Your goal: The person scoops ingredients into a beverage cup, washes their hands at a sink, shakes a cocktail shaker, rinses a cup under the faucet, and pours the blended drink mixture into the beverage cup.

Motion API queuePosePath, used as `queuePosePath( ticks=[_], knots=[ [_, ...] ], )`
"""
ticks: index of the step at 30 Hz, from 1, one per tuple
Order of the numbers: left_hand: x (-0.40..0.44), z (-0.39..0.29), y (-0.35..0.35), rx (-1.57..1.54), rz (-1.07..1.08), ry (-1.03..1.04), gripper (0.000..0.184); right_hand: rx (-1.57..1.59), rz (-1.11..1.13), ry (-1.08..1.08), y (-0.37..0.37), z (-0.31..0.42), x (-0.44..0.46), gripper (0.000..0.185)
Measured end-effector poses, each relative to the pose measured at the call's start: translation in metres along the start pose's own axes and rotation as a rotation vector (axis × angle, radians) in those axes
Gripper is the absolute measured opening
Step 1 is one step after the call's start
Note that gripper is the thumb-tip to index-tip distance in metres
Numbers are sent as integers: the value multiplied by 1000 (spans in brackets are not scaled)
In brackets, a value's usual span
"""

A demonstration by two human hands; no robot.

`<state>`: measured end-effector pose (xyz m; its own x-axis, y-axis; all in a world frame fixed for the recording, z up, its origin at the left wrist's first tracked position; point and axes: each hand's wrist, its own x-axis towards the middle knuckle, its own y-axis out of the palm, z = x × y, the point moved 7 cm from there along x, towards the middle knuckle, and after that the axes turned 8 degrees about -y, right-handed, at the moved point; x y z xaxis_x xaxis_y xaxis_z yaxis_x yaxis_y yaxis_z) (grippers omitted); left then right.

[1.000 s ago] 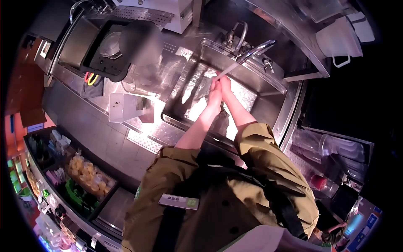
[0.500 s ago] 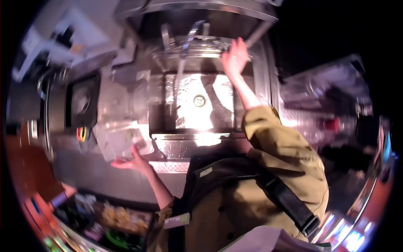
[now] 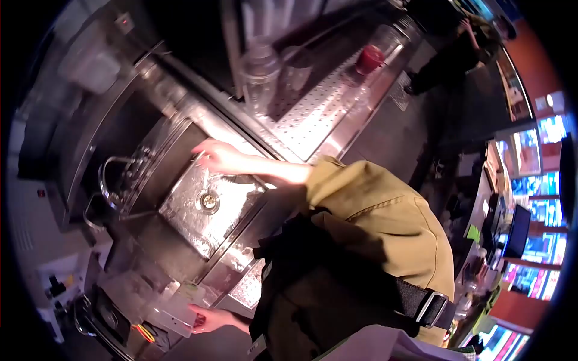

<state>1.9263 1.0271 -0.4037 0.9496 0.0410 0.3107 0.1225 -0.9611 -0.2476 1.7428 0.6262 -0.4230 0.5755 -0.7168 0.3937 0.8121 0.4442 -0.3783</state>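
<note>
My right hand (image 3: pixel 221 157) is over the far right side of a wet metal sink (image 3: pixel 180 231), its fingers bent downward and slightly blurred. I see nothing clear between them. The round drain (image 3: pixel 209 203) lies just below in the sink floor. At the lower left, my left hand (image 3: pixel 208 319) has its thumb and fingers at the edge of a translucent plastic container (image 3: pixel 173 314), which it appears to grip on the counter. Part of those fingers is hidden by the container.
A curved faucet (image 3: pixel 107 180) stands behind the sink. Clear pitchers (image 3: pixel 260 78) and a red container (image 3: pixel 369 60) are on the perforated drainboard (image 3: pixel 313 120). Yellow-and-red-handled tools (image 3: pixel 144 333) lie beside the left container. Another person (image 3: pixel 448 60) stands far off at upper right.
The view has turned to the right. My right hand has come from the faucet side at the back of the sink to above its basin. My left hand stays by the container.
</note>
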Motion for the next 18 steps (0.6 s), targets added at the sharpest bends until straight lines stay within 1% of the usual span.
queuePosePath(
  ticks=[1,2,3,4,5,6,7,9,10,11,13,15,16,17,18],
  knots=[
    [-18,-5,10,-30,53,5,47,-190,-156,28,-67,16,-26,24],
    [-37,-12,19,-59,102,9,49,-500,-501,-38,-128,21,-63,20],
    [-60,-28,35,-73,173,36,50,-730,-548,37,-184,8,-92,25],
    [-87,-52,59,-87,239,65,51,-922,-642,2,-239,-5,-132,33],
    [-114,-72,86,-101,297,97,52,-1116,-684,62,-281,-4,-156,43],
    [-141,-84,115,-123,389,131,53,-1193,-633,164,-316,-19,-175,53],
    [-172,-96,143,-134,479,163,55,-1295,-557,291,-337,-43,-189,58],
    [-244,-148,199,-90,602,252,50,-896,-354,341,-361,-98,-203,59],
    [-274,-158,226,-111,630,195,50,-835,-268,250,-366,-111,-202,58],
    [-302,-165,249,-129,652,138,50,-792,-187,138,-370,-115,-199,51],
    [-347,-175,290,-280,731,64,52,-551,-137,128,-385,-123,-201,41],
    [-380,-176,318,-261,758,61,53,-406,-51,64,-422,-83,-194,41],
    [-392,-183,325,-279,735,68,54,-403,-15,14,-450,-48,-185,43],
    [-398,-184,331,-261,698,86,55,-530,25,-5,-477,-22,-175,45],
    [-399,-180,334,-231,669,104,56,-419,43,85,-508,-7,-166,48]
  ],
)
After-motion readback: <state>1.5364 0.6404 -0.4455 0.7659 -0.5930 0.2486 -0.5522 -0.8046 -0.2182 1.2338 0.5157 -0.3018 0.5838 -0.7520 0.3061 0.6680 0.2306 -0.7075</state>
